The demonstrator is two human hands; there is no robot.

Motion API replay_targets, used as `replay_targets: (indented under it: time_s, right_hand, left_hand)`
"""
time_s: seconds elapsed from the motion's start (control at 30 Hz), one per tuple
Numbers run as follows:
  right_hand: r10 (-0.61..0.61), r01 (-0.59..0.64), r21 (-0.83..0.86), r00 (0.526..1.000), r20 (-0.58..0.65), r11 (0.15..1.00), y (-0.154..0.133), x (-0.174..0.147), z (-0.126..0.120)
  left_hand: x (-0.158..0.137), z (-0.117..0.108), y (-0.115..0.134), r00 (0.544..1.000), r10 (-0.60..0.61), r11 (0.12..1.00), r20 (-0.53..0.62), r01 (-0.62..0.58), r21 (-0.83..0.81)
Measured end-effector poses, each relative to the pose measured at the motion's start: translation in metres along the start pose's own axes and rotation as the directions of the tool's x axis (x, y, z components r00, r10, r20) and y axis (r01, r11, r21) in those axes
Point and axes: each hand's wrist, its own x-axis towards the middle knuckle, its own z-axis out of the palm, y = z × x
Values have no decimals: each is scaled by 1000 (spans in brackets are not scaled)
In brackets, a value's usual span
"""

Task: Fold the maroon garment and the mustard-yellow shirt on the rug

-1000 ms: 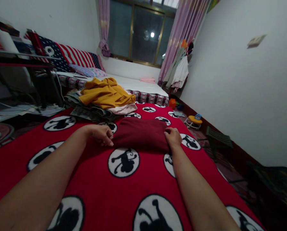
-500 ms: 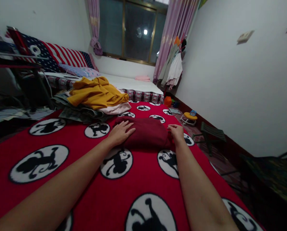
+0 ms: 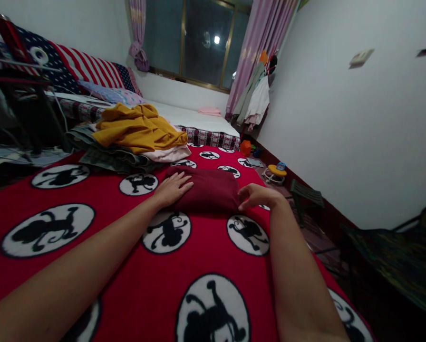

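Observation:
A folded maroon garment lies on the red blanket, which is printed with black monkey figures in white ovals. My left hand rests flat on the garment's left end, fingers stretched out. At the right end, my right hand has its fingers and thumb curled round the garment's edge; the fingertips are partly hidden against the cloth. Beyond my left hand sits a heap of clothes, with a mustard-yellow garment on top, a pale pink one beneath and dark grey-green cloth at the bottom.
Behind the blanket stands a bed with a white top and a striped, starred cushion. On the right floor are a yellow-topped stool and a dark folding stool. A desk stands at left.
My right hand has turned inward and moved in against the garment's right end, and the loose edge there is now tucked closer. My left hand stays flat. The view has shifted slightly.

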Motion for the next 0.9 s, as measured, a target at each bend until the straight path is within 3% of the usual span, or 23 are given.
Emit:
replay_targets:
  time_s: [0.17,0.27,0.4,0.53,0.6,0.7,0.73,0.77,0.83,0.9]
  right_hand:
    - [124,-151,-224,984,-128,963,-9,9,12]
    - [170,-220,-258,965,-202,941,-11,11,12]
    - [292,-391,-278,895,-338,877,-2,8,7]
    - [369,-478,-245,847,-382,843,3,4,3]
    - [342,-522,-213,764,-548,826,-1,4,3]
    - [207,-523,-152,563,-800,839,-17,9,9]
    - [145,-471,-156,542,-828,868,-24,12,14]
    - [78,-386,-173,555,-828,906,-31,17,22]
    - [-68,-160,-219,641,-765,962,-46,28,42]
    - [-189,9,-259,706,-682,966,-59,37,64]
  left_hand:
    - [-1,1,-2,1000,12,1000,-23,-13,-25]
    - [-1,2,-3,999,17,999,-40,-19,-28]
    - [-2,2,-4,999,31,999,-44,-31,-18]
    - [-3,2,-4,999,34,999,-42,-36,-24]
    - [-3,3,-4,998,24,999,-56,-26,-27]
    - [-4,5,-3,994,-15,999,-106,12,-32]
    - [-5,5,-3,991,-41,999,-128,37,-31]
    - [-6,4,-3,986,-75,997,-151,71,-26]
    - [-10,1,-2,962,-175,984,-210,177,-11]
    - [-14,-6,-3,918,-280,956,-280,293,3]
